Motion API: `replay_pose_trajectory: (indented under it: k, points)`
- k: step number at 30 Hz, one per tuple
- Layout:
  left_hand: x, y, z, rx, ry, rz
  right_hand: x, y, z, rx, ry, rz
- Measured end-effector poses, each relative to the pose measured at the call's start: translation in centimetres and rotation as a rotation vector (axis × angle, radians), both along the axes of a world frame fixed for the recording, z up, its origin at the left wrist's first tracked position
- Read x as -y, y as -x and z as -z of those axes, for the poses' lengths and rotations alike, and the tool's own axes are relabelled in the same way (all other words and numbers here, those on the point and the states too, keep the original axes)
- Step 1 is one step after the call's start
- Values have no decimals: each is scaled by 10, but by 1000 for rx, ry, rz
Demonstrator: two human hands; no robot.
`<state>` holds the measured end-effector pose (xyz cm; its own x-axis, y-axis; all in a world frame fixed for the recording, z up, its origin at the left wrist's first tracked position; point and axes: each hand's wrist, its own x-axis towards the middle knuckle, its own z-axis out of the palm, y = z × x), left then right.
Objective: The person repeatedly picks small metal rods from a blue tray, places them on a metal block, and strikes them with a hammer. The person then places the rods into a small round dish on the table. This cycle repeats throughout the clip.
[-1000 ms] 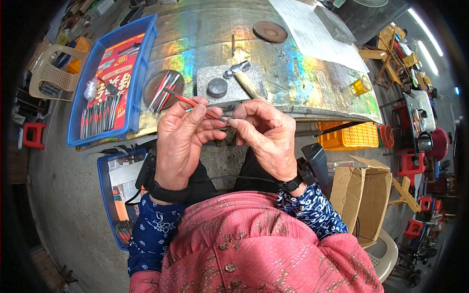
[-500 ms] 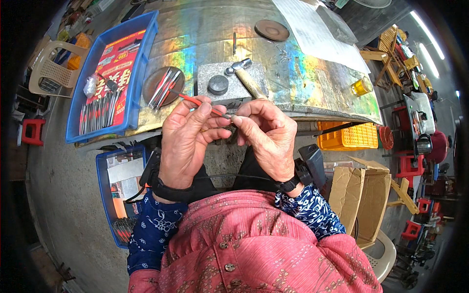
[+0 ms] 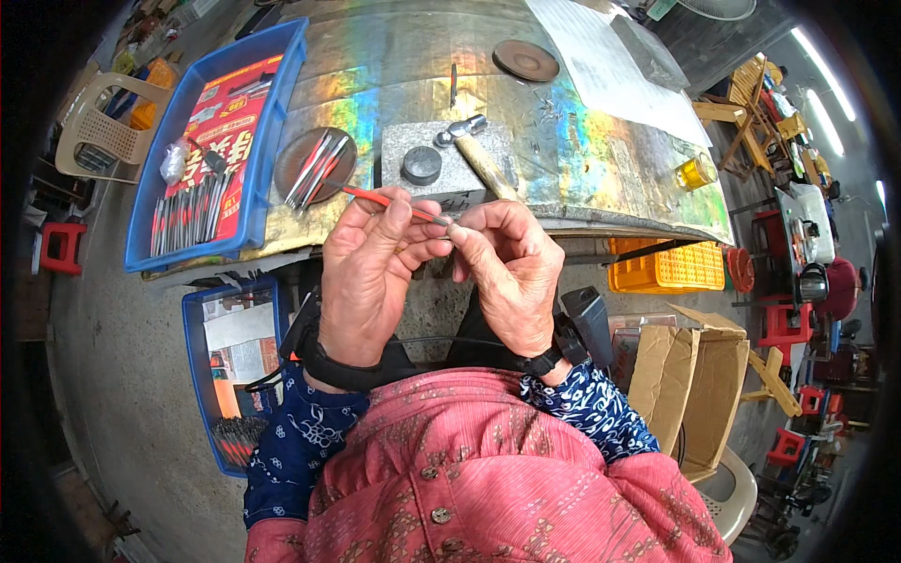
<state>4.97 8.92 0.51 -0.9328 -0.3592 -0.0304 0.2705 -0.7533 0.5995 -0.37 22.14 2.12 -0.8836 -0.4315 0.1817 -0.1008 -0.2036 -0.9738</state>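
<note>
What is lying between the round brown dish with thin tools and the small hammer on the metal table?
In the head view, a grey stone block carrying a dark round disc lies between the round brown dish and the small hammer.

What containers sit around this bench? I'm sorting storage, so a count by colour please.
Blue trays: 2, one on the bench and one on the floor
Yellow crates: 1, under the bench edge
Brown cardboard boxes: 1, open beside the person
Total: 4
</note>
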Motion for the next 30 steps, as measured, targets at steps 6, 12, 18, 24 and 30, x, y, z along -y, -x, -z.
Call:
replay_pose_trajectory:
  k: [6,12,18,24,30]
  points:
    - [0,1,-4,16,185,-69,1,0,4,-109,-87,41]
    - [-3,1,-1,56,199,-108,7,3,12,-143,-105,109]
    - [6,6,3,81,208,-68,10,11,12,-302,-226,99]
    - [22,21,5,63,279,-65,2,32,8,-662,-366,155]
    - [44,45,8,85,572,-162,-16,57,10,-943,-659,303]
